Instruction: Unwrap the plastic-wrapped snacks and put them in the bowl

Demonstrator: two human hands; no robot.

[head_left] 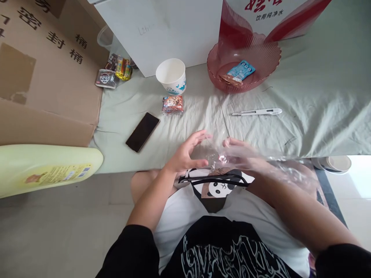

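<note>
My left hand and my right hand meet at the near edge of the cloth-covered table, both gripping a clear plastic bag. The bag's mouth is pinched between my fingers and its body trails over my right forearm. Something small and reddish shows inside the bag near my fingertips. Below my hands lies a white panda-print bag with black handles on my lap.
On the cloth sit a black phone, a snack packet, a white paper cup, a white pen-like tool and a pink bowl holding a blue packet. A cardboard box stands left, more snacks beside it.
</note>
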